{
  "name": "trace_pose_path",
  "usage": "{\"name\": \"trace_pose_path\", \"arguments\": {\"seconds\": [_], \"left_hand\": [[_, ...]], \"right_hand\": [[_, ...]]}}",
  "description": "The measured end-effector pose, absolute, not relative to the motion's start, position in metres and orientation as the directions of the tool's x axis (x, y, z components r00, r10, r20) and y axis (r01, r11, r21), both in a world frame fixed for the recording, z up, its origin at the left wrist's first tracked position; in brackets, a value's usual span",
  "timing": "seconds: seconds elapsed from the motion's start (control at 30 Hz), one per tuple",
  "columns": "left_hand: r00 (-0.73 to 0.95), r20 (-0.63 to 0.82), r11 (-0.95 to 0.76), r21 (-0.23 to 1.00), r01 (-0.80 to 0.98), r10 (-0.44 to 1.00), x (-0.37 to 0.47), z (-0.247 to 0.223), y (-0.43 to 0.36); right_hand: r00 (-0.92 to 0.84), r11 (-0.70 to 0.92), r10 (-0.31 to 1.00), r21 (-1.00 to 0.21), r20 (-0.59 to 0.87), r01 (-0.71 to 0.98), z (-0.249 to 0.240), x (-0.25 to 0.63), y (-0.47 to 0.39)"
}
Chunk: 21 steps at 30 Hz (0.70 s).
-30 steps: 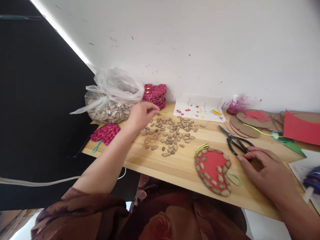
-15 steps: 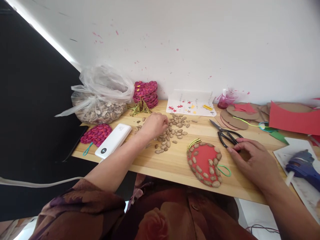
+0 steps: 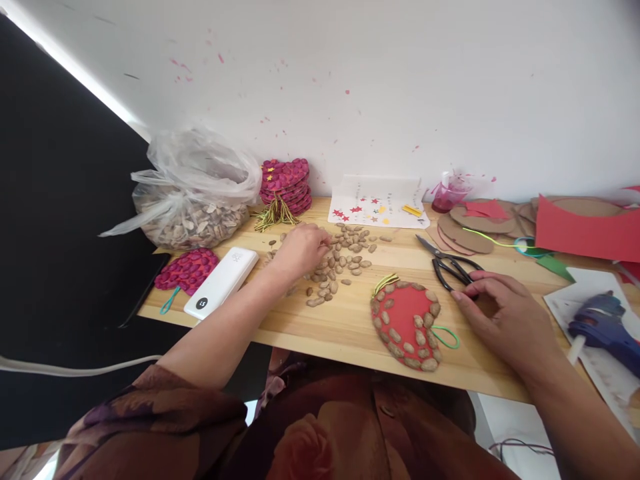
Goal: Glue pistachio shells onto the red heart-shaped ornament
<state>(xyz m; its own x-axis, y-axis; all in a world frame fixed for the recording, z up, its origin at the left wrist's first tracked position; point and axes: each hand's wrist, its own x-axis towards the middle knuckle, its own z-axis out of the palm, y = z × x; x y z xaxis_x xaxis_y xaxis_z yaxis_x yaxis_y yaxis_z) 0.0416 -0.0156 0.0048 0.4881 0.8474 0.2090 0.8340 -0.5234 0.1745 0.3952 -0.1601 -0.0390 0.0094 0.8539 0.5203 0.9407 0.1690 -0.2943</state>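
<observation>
Scissors [image 3: 438, 255] lie flat on the wooden tabletop [image 3: 310, 332], right of centre; long axis slants, blade tips away from the wearer and to the left, black handles back toward the right hand [image 3: 505, 320]. That hand is partly open, palm down, thumb and fingers spread and curved at the handle ends, touching them but not gripping firmly.

Left hand [image 3: 305, 249] is over the left part of the loose peanuts [image 3: 356, 260], fingers bent inward and close together; cannot tell whether a peanut is pinched. Hand and forearm cover some of the spread; peanuts point every which way.

Red heart-shaped piece [image 3: 406, 310] lies flat between the peanuts and the right hand, near the front edge. Peanuts line its rim, a few sit inside; notched side with green loop [image 3: 447, 337] faces right, yellow-green tassel [image 3: 385, 283] at upper left.

Around: white power bank [image 3: 221, 282] beside a magenta piece [image 3: 187, 270] at left; plastic bag [image 3: 193, 217] behind them; magenta stack [image 3: 287, 183] right of the bag. Paper with stars [image 3: 373, 200] and pink-stained cup [image 3: 447, 195] by the wall, cardboard shapes [image 3: 467, 233] beyond the scissors, blue glue gun [image 3: 603, 327] at far right, beside the right forearm
</observation>
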Motion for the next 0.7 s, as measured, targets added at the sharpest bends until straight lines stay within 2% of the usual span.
{"name": "trace_pose_path", "arguments": {"seconds": [0.23,0.4,0.47,0.6,0.7], "left_hand": [[0.511,0.181,-0.536,0.13,0.834,0.84,0.054,0.005,-0.016],[0.465,0.193,-0.497,0.187,0.847,0.864,0.049,0.01,-0.014],[0.398,0.175,-0.434,0.307,0.847,0.901,0.043,0.015,-0.013],[0.235,0.07,-0.223,0.648,0.728,0.97,0.028,0.024,-0.011],[0.223,0.014,-0.167,0.711,0.684,0.975,0.019,0.026,-0.013]], "right_hand": [[0.015,0.167,0.861,-0.31,0.509,0.936,-0.042,0.398,-0.159],[0.017,0.161,0.865,-0.31,0.501,0.937,-0.042,0.398,-0.159],[0.019,0.155,0.869,-0.31,0.494,0.938,-0.042,0.398,-0.159],[0.014,0.156,0.867,-0.298,0.497,0.942,-0.042,0.398,-0.16],[0.009,0.153,0.864,-0.281,0.503,0.947,-0.042,0.398,-0.159]]}}
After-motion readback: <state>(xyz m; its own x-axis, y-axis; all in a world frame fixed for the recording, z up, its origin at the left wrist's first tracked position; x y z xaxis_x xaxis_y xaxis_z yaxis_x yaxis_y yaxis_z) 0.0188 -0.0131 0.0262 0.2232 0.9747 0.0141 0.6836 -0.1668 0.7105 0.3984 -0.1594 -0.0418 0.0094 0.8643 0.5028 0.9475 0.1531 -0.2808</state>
